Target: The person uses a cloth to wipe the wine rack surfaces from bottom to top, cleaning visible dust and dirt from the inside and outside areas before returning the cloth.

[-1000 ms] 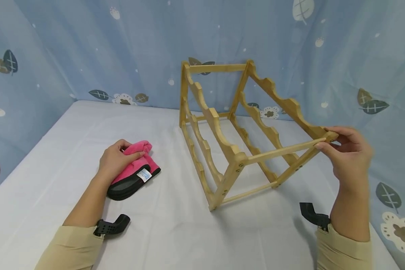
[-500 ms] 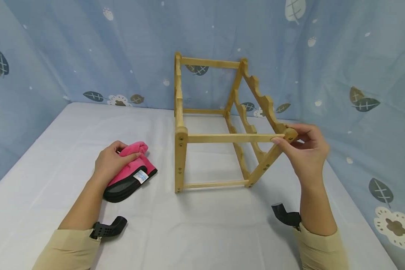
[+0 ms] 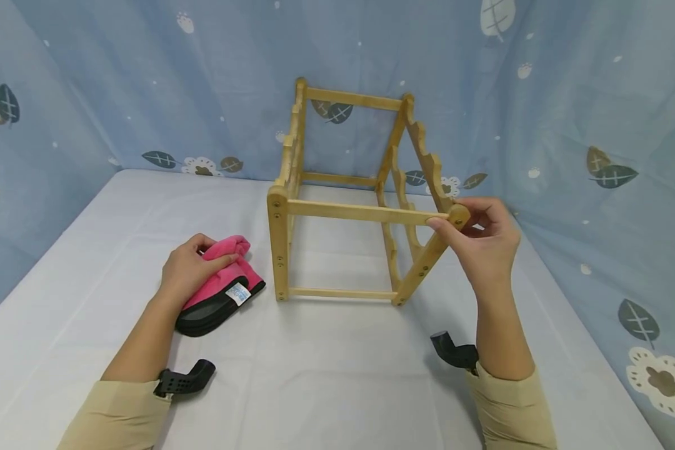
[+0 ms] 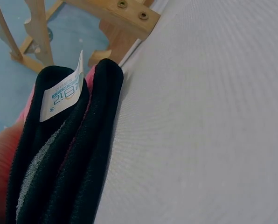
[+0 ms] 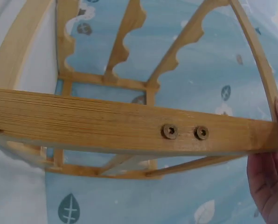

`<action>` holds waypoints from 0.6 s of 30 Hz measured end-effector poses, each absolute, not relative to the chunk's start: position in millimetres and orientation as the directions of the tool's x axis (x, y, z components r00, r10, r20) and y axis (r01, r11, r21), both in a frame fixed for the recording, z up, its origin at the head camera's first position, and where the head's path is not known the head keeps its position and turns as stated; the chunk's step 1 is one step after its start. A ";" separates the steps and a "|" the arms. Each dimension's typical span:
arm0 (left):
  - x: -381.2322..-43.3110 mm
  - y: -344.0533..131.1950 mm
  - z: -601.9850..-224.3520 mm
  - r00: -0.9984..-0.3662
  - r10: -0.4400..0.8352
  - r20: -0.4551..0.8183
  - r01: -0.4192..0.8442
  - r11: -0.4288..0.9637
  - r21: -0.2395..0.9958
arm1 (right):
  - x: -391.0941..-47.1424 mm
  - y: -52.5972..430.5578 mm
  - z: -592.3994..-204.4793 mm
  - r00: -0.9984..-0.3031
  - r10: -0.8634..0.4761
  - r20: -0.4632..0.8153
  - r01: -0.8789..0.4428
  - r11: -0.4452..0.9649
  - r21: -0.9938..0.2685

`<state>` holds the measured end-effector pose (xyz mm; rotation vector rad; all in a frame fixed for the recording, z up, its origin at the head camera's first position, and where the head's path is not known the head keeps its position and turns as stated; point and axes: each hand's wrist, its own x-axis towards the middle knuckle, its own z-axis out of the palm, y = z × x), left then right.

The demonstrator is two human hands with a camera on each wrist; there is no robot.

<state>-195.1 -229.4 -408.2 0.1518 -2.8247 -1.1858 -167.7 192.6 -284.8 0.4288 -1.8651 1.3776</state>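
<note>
A wooden rack (image 3: 365,214) with scalloped rails stands on the white table, its front facing me. My right hand (image 3: 480,240) pinches its upper front right corner, thumb on the front bar and fingers behind. Up close in the right wrist view, a wooden post (image 5: 97,121) with two bolts crosses the frame, and the fingers (image 5: 265,182) show at its right end. At the left, my left hand (image 3: 185,269) grips a folded pink cloth (image 3: 225,269) with black edging, which rests on the table. A white label (image 4: 62,95) sticks out from the dark folds in the left wrist view.
The white table (image 3: 326,387) reaches back to a blue curtain (image 3: 230,75) printed with leaves and flowers, which also hangs along both sides. A black wrist mount (image 3: 185,378) sits on the left forearm and another black mount (image 3: 455,353) on the right.
The right hand has moved left with the rack's corner, turning the rack so that its front now faces me. The left hand and the pink cloth have stayed in place.
</note>
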 end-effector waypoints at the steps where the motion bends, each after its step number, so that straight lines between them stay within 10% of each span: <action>1: -194.9 -229.2 -408.3 -0.992 -0.121 0.030 -0.063 0.695 0.716 | -168.8 194.0 -285.7 -0.650 0.154 0.744 -0.673 0.337 -0.658; 18: -187.8 -224.3 -377.1 -0.975 -0.180 0.131 0.036 0.450 0.892 | -177.0 221.0 -286.7 -0.597 -0.145 0.789 -0.802 0.098 -0.589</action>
